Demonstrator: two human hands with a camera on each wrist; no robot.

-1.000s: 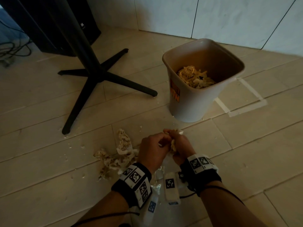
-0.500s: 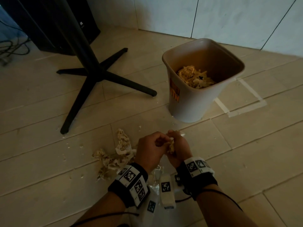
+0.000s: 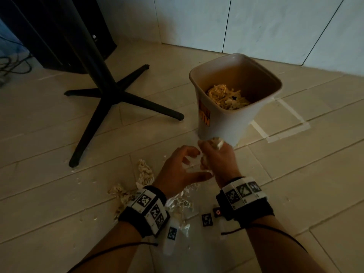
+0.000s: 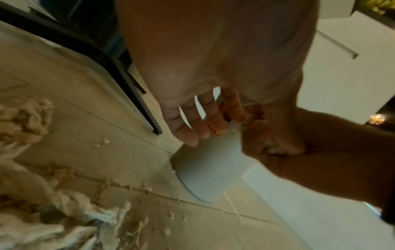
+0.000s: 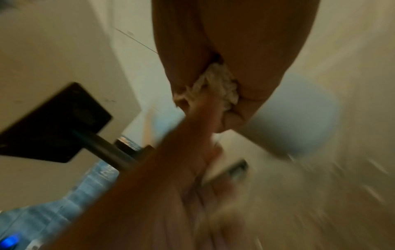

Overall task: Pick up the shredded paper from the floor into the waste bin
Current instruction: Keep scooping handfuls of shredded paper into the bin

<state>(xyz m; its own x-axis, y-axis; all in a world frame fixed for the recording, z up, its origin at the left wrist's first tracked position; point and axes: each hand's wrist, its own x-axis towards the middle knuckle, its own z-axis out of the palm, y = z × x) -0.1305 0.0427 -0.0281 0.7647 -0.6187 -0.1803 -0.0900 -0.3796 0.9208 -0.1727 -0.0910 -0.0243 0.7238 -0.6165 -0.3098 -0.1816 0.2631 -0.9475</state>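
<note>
A beige waste bin [image 3: 222, 125] stands on the floor with shredded paper [image 3: 226, 96] inside it. My right hand [image 3: 216, 156] is closed round a wad of shredded paper [image 3: 215, 143], just in front of the bin's base; the wad [image 5: 215, 84] bulges from the fist in the right wrist view. My left hand [image 3: 181, 168] hovers beside it with fingers spread and loose, holding nothing; its fingers [image 4: 192, 128] show in the left wrist view. More shredded paper [image 3: 144, 172] lies on the floor to the left and under my wrists [image 4: 64, 211].
A black table stand [image 3: 110, 99] with four legs spreads over the floor at the left. A dark cabinet [image 3: 59, 32] and cables sit at the back left. White tape [image 3: 285, 133] marks the floor right of the bin. The wall is close behind.
My hands were pressed together round the paper; now the left has let go and opened. The right hand has lifted forward toward the bin with the wad.
</note>
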